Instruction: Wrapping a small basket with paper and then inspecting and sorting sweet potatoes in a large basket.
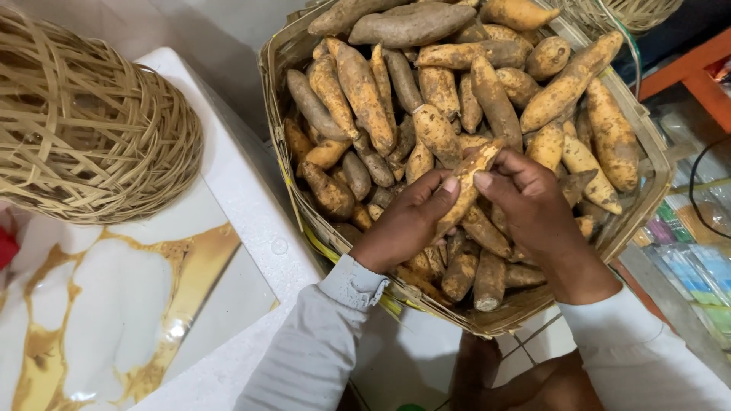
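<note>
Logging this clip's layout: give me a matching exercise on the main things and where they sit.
Things:
1. sweet potato in both hands
2. woven basket lying on its side
3. left hand
4. white foam box

Places:
A. far left of the view
B. under the basket's lower left rim
C. above the pile, mid-basket
D. gripping the tuber's lower end

Pairs: 1-C, 2-A, 3-D, 4-B

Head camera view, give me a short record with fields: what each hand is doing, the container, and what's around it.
left hand: left hand grips the lower part of one sweet potato
right hand: right hand pinches the same root near its upper end
container: woven basket heaped with dirt-coated sweet potatoes
left of basket: overturned wicker basket on a white surface
sleeves: light grey, both arms
</note>
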